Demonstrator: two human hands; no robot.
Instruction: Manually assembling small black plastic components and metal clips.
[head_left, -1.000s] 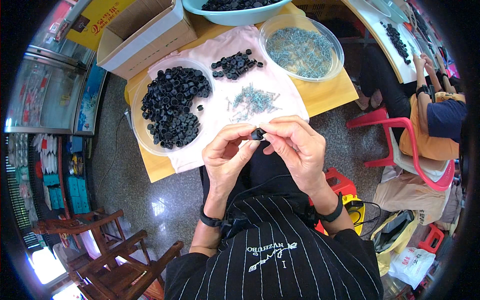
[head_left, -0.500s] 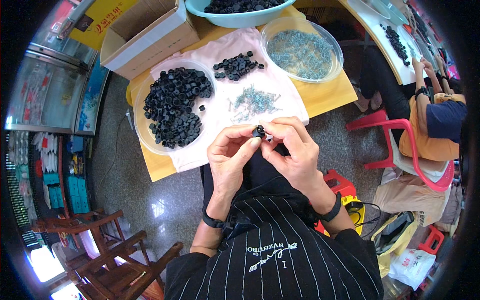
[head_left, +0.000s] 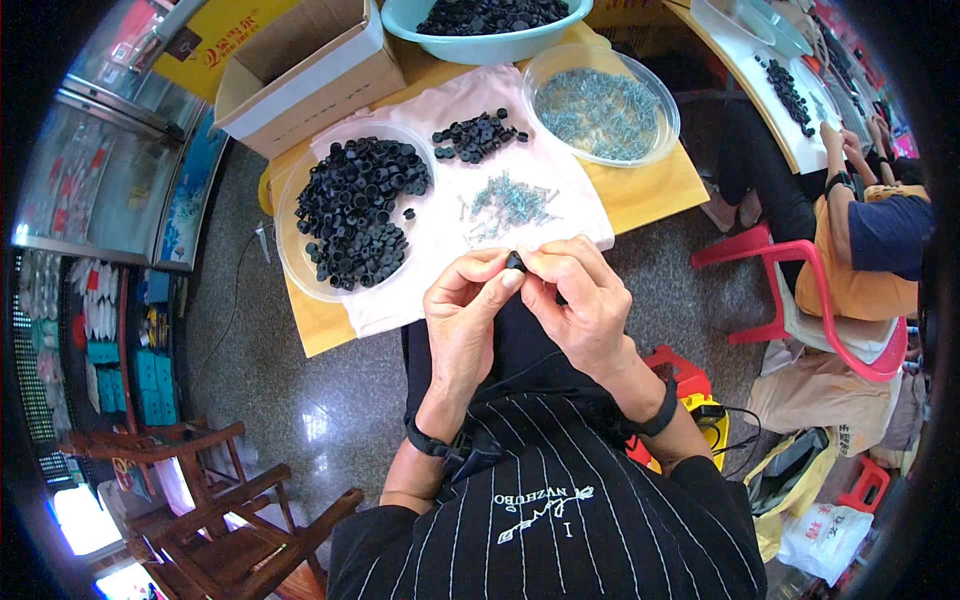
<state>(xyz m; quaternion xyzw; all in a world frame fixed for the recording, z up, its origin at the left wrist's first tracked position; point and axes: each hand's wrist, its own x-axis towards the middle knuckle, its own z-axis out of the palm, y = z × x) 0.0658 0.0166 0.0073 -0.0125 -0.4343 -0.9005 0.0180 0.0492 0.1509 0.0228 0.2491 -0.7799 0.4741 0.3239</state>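
Between my fingertips, just off the near edge of the pink cloth (head_left: 590, 213), is a small black plastic cap (head_left: 515, 261). My left hand (head_left: 462, 305) pinches it from one side with thumb and fingers. From the other side my right hand (head_left: 580, 305) closes on it too, covering much of it. Beyond the hands lies a loose pile of silvery screws (head_left: 508, 203). A small heap of black plastic pieces (head_left: 478, 138) sits farther back. To the left, a clear round tray (head_left: 284, 225) holds many black caps (head_left: 365, 185).
A clear round container (head_left: 674, 135) of screws stands back right on the yellow table (head_left: 640, 195). Behind are an open cardboard box (head_left: 330, 100) and a light-blue basin (head_left: 480, 48). A person sits on a pink chair (head_left: 740, 252) at right; wooden chairs (head_left: 250, 500) stand lower left.
The cap has turned between my fingers; its open, ringed end showed before and now a plain dark side does. Both hands stay nearly in place while the view shifts slightly.
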